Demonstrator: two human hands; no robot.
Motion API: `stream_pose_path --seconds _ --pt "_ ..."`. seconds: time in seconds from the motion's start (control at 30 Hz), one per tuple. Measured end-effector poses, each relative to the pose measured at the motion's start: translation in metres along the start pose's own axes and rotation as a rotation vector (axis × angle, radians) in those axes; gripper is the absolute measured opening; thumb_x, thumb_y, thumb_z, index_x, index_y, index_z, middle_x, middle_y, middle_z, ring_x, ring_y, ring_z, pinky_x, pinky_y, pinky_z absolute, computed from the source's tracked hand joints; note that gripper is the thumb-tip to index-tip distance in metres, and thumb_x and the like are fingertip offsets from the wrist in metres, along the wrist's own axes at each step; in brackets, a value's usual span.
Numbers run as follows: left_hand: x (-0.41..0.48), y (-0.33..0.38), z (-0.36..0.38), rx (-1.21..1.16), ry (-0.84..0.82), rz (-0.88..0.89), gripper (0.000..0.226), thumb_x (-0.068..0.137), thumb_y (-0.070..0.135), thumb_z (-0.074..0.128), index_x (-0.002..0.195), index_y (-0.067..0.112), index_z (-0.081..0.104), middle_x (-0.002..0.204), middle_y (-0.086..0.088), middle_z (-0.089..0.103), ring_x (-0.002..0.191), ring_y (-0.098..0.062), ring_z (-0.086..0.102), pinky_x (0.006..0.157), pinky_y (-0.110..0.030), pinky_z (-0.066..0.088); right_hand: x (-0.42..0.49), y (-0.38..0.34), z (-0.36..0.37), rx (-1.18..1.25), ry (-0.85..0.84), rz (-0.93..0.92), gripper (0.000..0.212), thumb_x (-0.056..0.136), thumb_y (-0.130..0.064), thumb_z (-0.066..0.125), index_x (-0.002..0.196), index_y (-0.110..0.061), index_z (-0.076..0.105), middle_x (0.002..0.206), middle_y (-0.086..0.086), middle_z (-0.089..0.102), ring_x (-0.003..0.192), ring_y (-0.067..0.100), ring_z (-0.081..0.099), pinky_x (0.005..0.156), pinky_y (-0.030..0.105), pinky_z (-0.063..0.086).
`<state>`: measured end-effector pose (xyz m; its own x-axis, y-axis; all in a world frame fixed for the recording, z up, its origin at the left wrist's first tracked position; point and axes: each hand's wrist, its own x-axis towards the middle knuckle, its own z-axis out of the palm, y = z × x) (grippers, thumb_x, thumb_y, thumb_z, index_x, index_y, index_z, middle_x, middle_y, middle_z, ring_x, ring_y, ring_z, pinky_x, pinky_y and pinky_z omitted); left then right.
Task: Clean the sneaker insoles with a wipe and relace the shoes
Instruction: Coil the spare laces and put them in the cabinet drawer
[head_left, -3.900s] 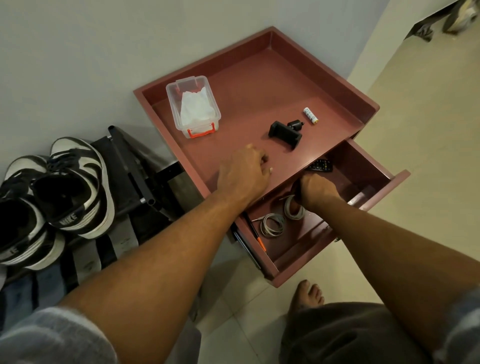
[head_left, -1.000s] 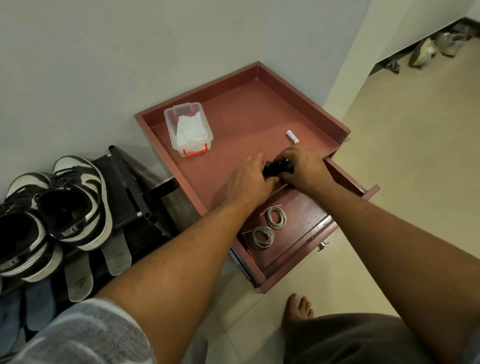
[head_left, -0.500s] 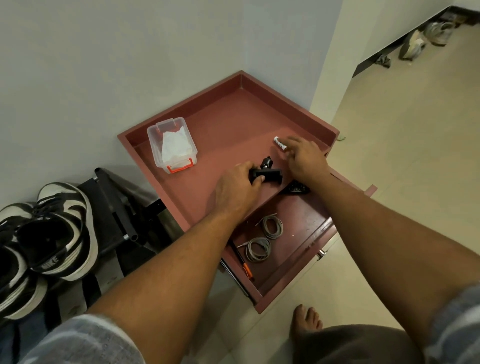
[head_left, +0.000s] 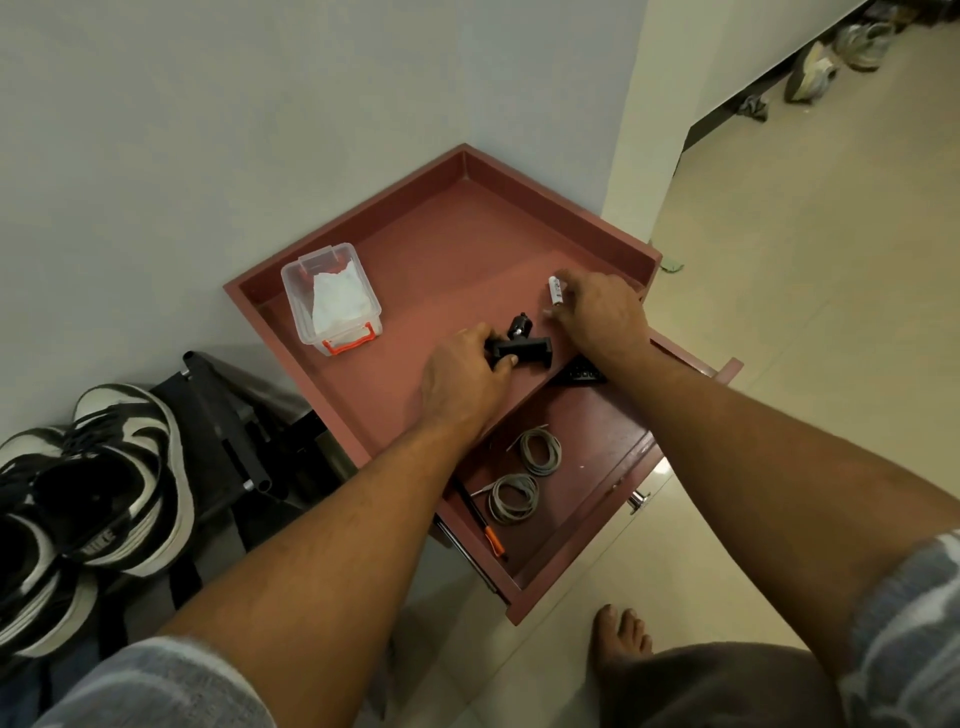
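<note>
Clearing the red worktop (head_left: 441, 244), my left hand (head_left: 462, 382) keeps its fingers clenched on the black phone clamp (head_left: 522, 353). My right hand (head_left: 605, 317), off the clamp now, pinches the AA battery (head_left: 555, 291). The coiled laces (head_left: 540, 449) wait in the open drawer (head_left: 597, 447), and the Nike sneakers (head_left: 119, 467) sit well apart at left, so relacing seems not yet begun.
</note>
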<state>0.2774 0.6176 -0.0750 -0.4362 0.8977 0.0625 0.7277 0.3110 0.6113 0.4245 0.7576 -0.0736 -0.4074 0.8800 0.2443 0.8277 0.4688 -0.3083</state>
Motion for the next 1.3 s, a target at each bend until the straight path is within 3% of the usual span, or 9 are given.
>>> stream_pose_path --seconds 0.27,0.37,0.57,0.67,0.8,0.9,1.0,1.13,1.3 --pt "0.003 0.002 0.004 -0.015 0.003 -0.021 0.022 0.091 0.036 0.078 0.111 0.029 0.070 0.096 0.007 0.074 0.088 -0.017 0.071 0.082 -0.042 0.062 -0.004 0.007 -0.006 -0.066 0.020 0.004 0.030 0.100 -0.029 0.065 0.126 -0.017 0.074 0.098 0.012 0.075 0.091 0.034 0.069 0.081 0.042 0.056" --pt "0.003 0.010 0.006 -0.011 -0.015 -0.025 0.021 0.091 0.035 0.079 0.108 0.028 0.071 0.091 0.008 0.074 0.086 -0.016 0.071 0.081 -0.042 0.062 -0.012 0.006 -0.009 -0.069 0.057 -0.013 0.028 0.102 -0.029 0.057 0.120 -0.018 0.076 0.091 0.010 0.074 0.082 0.031 0.068 0.073 0.038 0.054" --pt "-0.005 0.026 0.012 -0.059 -0.037 -0.059 0.017 0.088 0.035 0.081 0.099 0.029 0.069 0.085 0.009 0.072 0.080 -0.015 0.070 0.076 -0.044 0.062 -0.017 -0.003 -0.011 -0.038 0.017 0.041 0.012 0.095 -0.026 0.069 0.104 -0.020 0.071 0.087 0.005 0.072 0.076 0.026 0.064 0.067 0.035 0.050" --pt "-0.008 0.027 0.012 -0.051 -0.037 -0.054 0.018 0.088 0.035 0.082 0.101 0.029 0.071 0.087 0.009 0.072 0.081 -0.014 0.070 0.076 -0.043 0.063 -0.019 0.001 -0.015 -0.003 -0.012 0.047 0.013 0.097 -0.020 0.064 0.108 -0.020 0.072 0.090 0.005 0.073 0.079 0.027 0.066 0.071 0.036 0.053" --pt "-0.017 0.032 0.012 -0.037 -0.050 -0.037 0.016 0.090 0.035 0.081 0.103 0.032 0.071 0.087 0.012 0.069 0.082 -0.014 0.069 0.077 -0.038 0.062 -0.018 0.018 -0.030 -0.006 -0.076 0.053 0.035 0.091 -0.016 0.066 0.125 -0.021 0.073 0.107 0.006 0.077 0.097 0.029 0.071 0.087 0.039 0.058" --pt "-0.028 0.041 0.016 -0.029 -0.055 0.022 0.013 0.091 0.036 0.079 0.101 0.033 0.070 0.080 0.015 0.064 0.080 -0.013 0.068 0.075 -0.034 0.060 -0.024 0.042 -0.042 -0.022 -0.094 0.113 0.033 0.086 -0.014 0.067 0.117 -0.019 0.079 0.103 0.007 0.077 0.092 0.029 0.070 0.084 0.038 0.058" --pt "-0.037 0.055 0.025 -0.063 -0.063 0.059 0.013 0.091 0.036 0.078 0.100 0.032 0.070 0.077 0.015 0.063 0.075 -0.014 0.067 0.069 -0.032 0.056 -0.036 0.063 -0.048 0.026 -0.071 0.225 0.029 0.082 -0.017 0.069 0.109 -0.022 0.081 0.096 0.004 0.078 0.083 0.024 0.067 0.077 0.031 0.055" --pt "-0.052 0.070 0.043 -0.071 -0.059 0.077 0.015 0.092 0.039 0.079 0.101 0.031 0.071 0.066 0.017 0.056 0.058 -0.001 0.056 0.053 -0.017 0.037 -0.045 0.075 -0.049 0.024 -0.111 0.309 0.024 0.081 -0.024 0.073 0.104 -0.022 0.081 0.087 0.002 0.074 0.075 0.022 0.064 0.066 0.029 0.050" --pt "-0.065 0.068 0.071 -0.070 -0.097 0.047 0.017 0.095 0.038 0.078 0.106 0.029 0.070 0.080 0.015 0.065 0.071 -0.006 0.064 0.064 -0.024 0.052 -0.049 0.080 -0.040 -0.124 -0.254 0.303 0.023 0.078 -0.040 0.079 0.095 -0.025 0.079 0.074 -0.001 0.067 0.067 0.021 0.063 0.062 0.033 0.058"
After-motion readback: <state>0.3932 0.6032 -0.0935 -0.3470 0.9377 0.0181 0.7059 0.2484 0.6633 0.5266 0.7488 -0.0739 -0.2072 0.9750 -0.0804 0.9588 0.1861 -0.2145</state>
